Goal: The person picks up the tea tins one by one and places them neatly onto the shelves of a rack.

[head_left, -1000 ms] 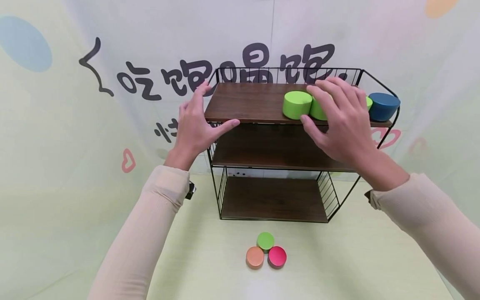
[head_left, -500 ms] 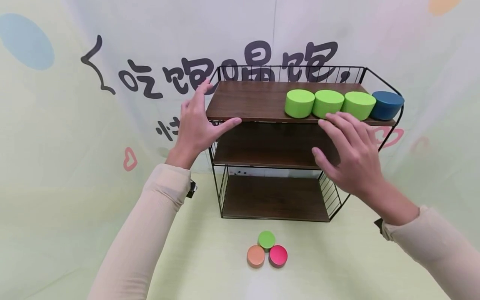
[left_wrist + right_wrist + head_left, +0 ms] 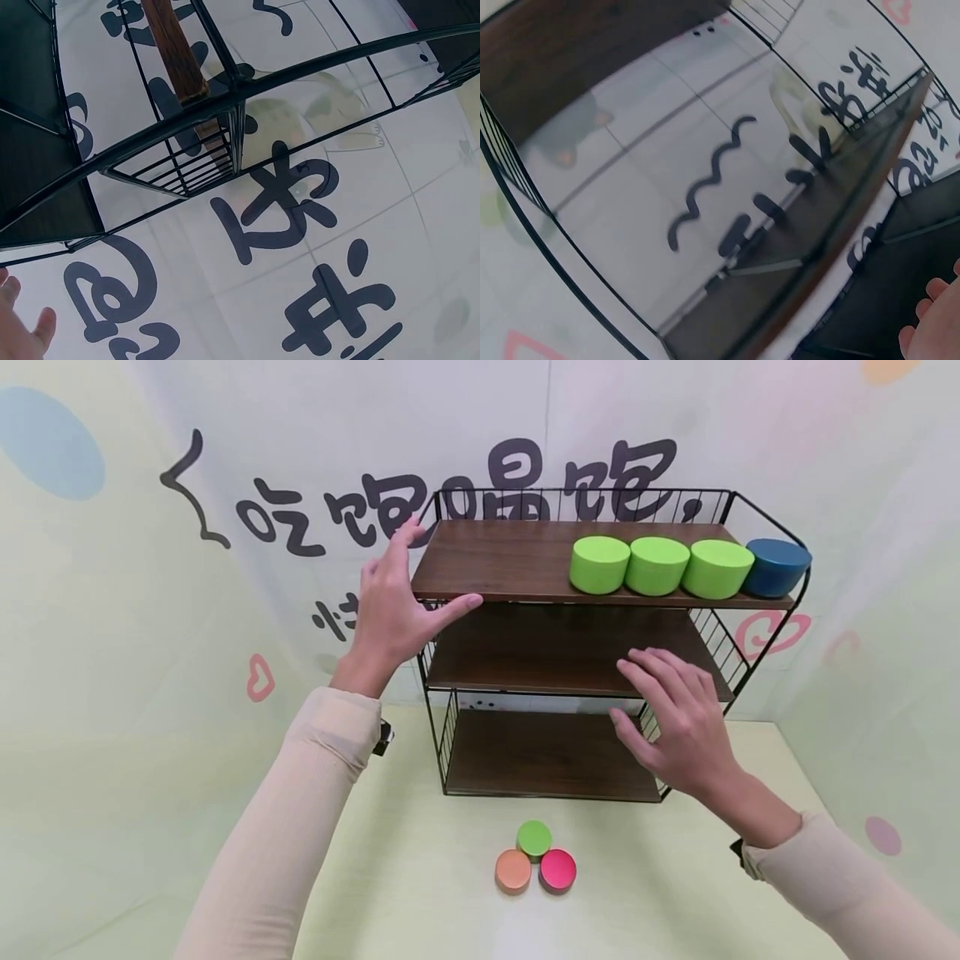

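Observation:
My left hand [image 3: 390, 610] stands at the left end of the top shelf [image 3: 495, 560], thumb stretched along its front edge and fingers spread beside the wire side. My right hand [image 3: 678, 722] hovers before the middle shelf [image 3: 517, 656], fingers loosely extended around nothing. Up on the top shelf, a left green tin [image 3: 600, 565], a middle green tin [image 3: 657, 566] and a right green tin [image 3: 717, 569] stand in a row beside a blue tin [image 3: 777, 568]. Fingers [image 3: 41, 330] show at the left wrist view's lower-left corner; others [image 3: 930, 319] appear at the right wrist view's right edge.
In front of the three-tier rack, a green tin [image 3: 534, 839], an orange tin [image 3: 513, 871] and a red tin [image 3: 558, 870] cluster on the table [image 3: 420, 893]. The bottom shelf [image 3: 551, 756] sits low behind them. A printed cloth [image 3: 300, 427] hangs behind the rack.
My right hand has come away from the green tins on the top shelf, moving down to the front of the lower tiers. The left hand has kept its place.

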`<state>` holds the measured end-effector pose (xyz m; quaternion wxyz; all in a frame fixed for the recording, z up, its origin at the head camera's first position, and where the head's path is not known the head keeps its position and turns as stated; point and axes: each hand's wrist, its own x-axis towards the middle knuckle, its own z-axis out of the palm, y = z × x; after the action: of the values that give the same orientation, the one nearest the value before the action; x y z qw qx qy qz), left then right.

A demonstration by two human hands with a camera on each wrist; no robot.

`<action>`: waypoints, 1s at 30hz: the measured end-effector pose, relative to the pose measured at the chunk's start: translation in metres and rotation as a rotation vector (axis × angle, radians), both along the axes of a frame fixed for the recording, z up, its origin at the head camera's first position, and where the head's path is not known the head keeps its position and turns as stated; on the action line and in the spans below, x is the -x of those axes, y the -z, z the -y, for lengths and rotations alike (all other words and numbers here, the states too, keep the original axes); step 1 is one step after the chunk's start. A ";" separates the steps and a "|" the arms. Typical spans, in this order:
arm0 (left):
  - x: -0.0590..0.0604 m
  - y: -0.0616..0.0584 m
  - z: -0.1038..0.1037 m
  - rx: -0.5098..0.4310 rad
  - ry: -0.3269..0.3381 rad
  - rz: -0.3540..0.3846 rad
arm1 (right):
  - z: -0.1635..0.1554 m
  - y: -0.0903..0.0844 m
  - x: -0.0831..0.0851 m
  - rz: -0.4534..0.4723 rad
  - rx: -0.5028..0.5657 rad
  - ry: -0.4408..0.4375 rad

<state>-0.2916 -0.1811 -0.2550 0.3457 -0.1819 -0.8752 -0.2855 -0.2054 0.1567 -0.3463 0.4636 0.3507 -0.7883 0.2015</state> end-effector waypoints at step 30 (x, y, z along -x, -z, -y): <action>0.002 0.001 -0.001 -0.003 0.002 -0.014 | 0.014 0.132 -0.031 0.337 -0.022 0.031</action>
<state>-0.2934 -0.1804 -0.2558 0.3517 -0.1843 -0.8721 -0.2859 -0.1747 0.1427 -0.4787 0.3242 0.3046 -0.8624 0.2417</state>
